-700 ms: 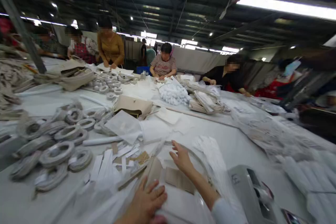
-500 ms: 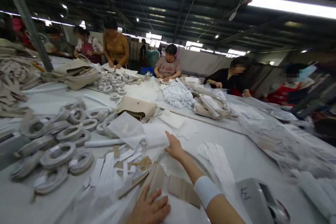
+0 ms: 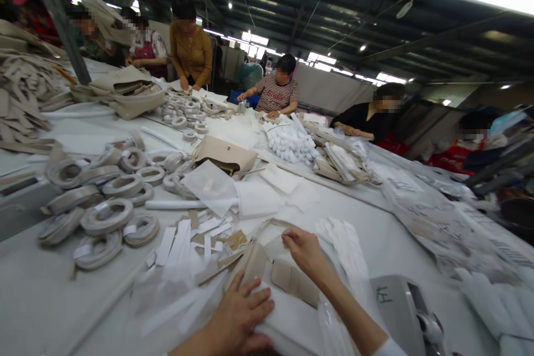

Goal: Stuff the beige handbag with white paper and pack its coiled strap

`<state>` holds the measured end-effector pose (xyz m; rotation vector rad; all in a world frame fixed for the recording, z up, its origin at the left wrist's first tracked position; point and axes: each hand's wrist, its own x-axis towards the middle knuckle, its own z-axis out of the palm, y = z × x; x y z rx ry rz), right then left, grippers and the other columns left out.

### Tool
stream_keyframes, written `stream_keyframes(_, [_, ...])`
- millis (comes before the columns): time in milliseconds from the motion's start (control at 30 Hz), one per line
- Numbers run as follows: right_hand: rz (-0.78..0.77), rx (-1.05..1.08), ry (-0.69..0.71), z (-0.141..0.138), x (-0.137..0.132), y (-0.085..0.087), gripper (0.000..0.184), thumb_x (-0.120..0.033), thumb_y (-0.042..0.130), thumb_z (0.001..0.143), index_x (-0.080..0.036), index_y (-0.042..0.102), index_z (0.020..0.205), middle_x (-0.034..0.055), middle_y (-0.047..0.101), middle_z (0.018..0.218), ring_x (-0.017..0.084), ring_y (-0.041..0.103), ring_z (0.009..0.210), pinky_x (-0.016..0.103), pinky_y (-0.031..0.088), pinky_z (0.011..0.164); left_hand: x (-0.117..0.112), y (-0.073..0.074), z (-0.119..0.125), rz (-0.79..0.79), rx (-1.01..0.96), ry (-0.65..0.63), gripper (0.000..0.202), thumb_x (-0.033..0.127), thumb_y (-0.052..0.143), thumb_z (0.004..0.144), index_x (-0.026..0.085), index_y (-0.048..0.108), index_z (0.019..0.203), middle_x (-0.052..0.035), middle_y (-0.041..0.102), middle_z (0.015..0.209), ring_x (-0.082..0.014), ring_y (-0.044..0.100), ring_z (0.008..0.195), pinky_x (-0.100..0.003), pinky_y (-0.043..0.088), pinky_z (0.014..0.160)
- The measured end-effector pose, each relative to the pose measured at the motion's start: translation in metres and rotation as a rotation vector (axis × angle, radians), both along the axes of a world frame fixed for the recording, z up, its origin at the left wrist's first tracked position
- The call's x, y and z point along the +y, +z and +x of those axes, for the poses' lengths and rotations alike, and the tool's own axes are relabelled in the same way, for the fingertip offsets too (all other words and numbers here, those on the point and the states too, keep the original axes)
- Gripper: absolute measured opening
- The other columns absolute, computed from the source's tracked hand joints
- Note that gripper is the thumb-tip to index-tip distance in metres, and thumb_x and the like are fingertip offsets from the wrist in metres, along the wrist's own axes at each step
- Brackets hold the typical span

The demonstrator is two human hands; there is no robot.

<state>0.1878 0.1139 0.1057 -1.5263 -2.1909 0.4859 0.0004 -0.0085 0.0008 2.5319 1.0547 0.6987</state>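
A beige handbag [image 3: 292,281] lies before me, partly covered by white wrapping sheet [image 3: 287,317]. My left hand [image 3: 242,314] rests flat on it, fingers spread over the wrapping and the bag's edge. Beyond the bag curves its thin beige strap [image 3: 267,223]. My right hand [image 3: 306,253] is above the bag's far side, close to the strap, thumb and fingers drawn together. Whether anything is pinched between those fingertips, I cannot make out. White paper strips [image 3: 177,247] and brown scraps lie left of the bag. White sheets [image 3: 258,197] are spread past the strap.
Coiled beige straps [image 3: 106,216] are heaped at left, near another beige bag [image 3: 225,154]. A grey tape dispenser [image 3: 403,308] stands at right, beside clear plastic bags [image 3: 421,211]. White rolled pieces [image 3: 290,142] are piled farther back. Several co-workers sit or stand around the table.
My right hand has drawn back from the white sheets toward the bag, and its outstretched fingers have closed together. My left hand stays on the bag. The camera view has shifted slightly.
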Motion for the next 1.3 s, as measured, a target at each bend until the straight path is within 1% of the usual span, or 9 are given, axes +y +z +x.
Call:
stream_keyframes(167, [0.046, 0.048, 0.042, -0.01, -0.046, -0.002, 0.025, -0.024, 0.043, 0.085, -0.02, 0.064, 0.073, 0.0009, 0.067, 0.066, 0.015, 0.061, 0.061, 0.024, 0.041, 0.058, -0.003, 0.011, -0.004, -0.063, -0.005, -0.01, 0.053, 0.061, 0.045, 0.089, 0.031, 0.044, 0.133, -0.0018, 0.054, 0.134, -0.0316, 0.045, 0.126, -0.063, 0.02, 0.109])
stream_keyframes(367, [0.384, -0.124, 0.319, -0.029, -0.111, -0.053, 0.025, -0.004, 0.041, 0.075, -0.019, 0.06, 0.082, 0.0024, 0.069, 0.069, 0.016, 0.064, 0.065, 0.029, 0.048, 0.077, -0.004, 0.001, 0.002, -0.005, -0.014, 0.02, 0.046, 0.056, 0.052, 0.087, 0.032, 0.051, 0.126, -0.0019, 0.063, 0.119, -0.0303, 0.048, 0.121, -0.063, 0.019, 0.109])
stream_keyframes(467, [0.577, -0.087, 0.343, -0.03, -0.134, -0.071, 0.029, -0.001, 0.033, 0.078, -0.018, 0.056, 0.086, 0.0031, 0.067, 0.069, 0.015, 0.064, 0.065, 0.027, 0.049, 0.075, -0.006, -0.007, 0.006, -0.018, -0.04, 0.044, 0.038, 0.047, 0.058, 0.084, 0.031, 0.057, 0.118, -0.0017, 0.067, 0.107, -0.0313, 0.047, 0.121, -0.064, 0.017, 0.109])
stream_keyframes(733, [0.689, -0.036, 0.347, -0.039, -0.139, -0.063, 0.031, 0.0, 0.03, 0.084, -0.016, 0.055, 0.09, 0.0013, 0.063, 0.064, 0.013, 0.062, 0.059, 0.025, 0.052, 0.066, -0.007, -0.008, 0.006, -0.008, -0.07, 0.052, 0.032, 0.029, 0.06, 0.079, 0.029, 0.061, 0.111, -0.0027, 0.068, 0.096, -0.03, 0.05, 0.117, -0.06, 0.015, 0.112])
stream_keyframes(900, [0.7, -0.063, 0.365, -0.024, -0.151, -0.065, 0.033, -0.002, 0.033, 0.088, -0.015, 0.06, 0.101, 0.0066, 0.071, 0.08, 0.015, 0.068, 0.075, 0.028, 0.057, 0.076, -0.009, -0.006, 0.005, -0.005, -0.085, 0.037, 0.025, 0.036, 0.06, 0.083, 0.028, 0.062, 0.106, -0.0036, 0.065, 0.111, -0.0306, 0.046, 0.123, -0.061, 0.011, 0.112])
stream_keyframes(1000, [0.742, -0.094, 0.351, -0.016, -0.158, -0.07, 0.036, -0.001, 0.034, 0.088, -0.015, 0.061, 0.107, 0.0093, 0.073, 0.089, 0.017, 0.069, 0.083, 0.031, 0.058, 0.077, -0.011, -0.007, 0.004, -0.035, -0.086, 0.029, 0.029, 0.028, 0.055, 0.085, 0.028, 0.057, 0.114, -0.0046, 0.062, 0.12, -0.0282, 0.042, 0.128, -0.06, 0.011, 0.114])
stream_keyframes(1133, [0.788, -0.16, 0.308, -0.018, -0.163, -0.08, 0.033, -0.003, 0.034, 0.088, -0.011, 0.062, 0.103, 0.0131, 0.073, 0.09, 0.02, 0.07, 0.086, 0.033, 0.059, 0.075, -0.013, -0.017, 0.003, -0.017, -0.181, 0.107, 0.054, 0.018, 0.055, 0.075, 0.014, 0.041, 0.127, -0.0215, 0.037, 0.144, -0.0292, 0.034, 0.135, -0.055, 0.029, 0.11])
stream_keyframes(1200, [0.814, -0.184, 0.286, -0.021, -0.166, -0.083, 0.032, -0.003, 0.035, 0.087, -0.011, 0.063, 0.099, 0.0134, 0.073, 0.09, 0.021, 0.07, 0.085, 0.033, 0.059, 0.076, -0.014, -0.023, 0.002, 0.028, -0.219, 0.15, 0.06, 0.014, 0.054, 0.071, 0.012, 0.038, 0.129, -0.0245, 0.024, 0.15, -0.0308, 0.027, 0.138, -0.054, 0.034, 0.108])
stream_keyframes(1300, [0.833, -0.168, 0.275, -0.024, -0.174, -0.08, 0.033, -0.005, 0.034, 0.084, -0.011, 0.064, 0.097, 0.0148, 0.073, 0.09, 0.022, 0.069, 0.086, 0.034, 0.057, 0.077, -0.015, -0.026, 0.0, 0.105, -0.133, 0.062, 0.051, 0.01, 0.049, 0.075, 0.019, 0.046, 0.125, -0.0156, 0.044, 0.141, -0.0293, 0.034, 0.135, -0.059, 0.03, 0.108])
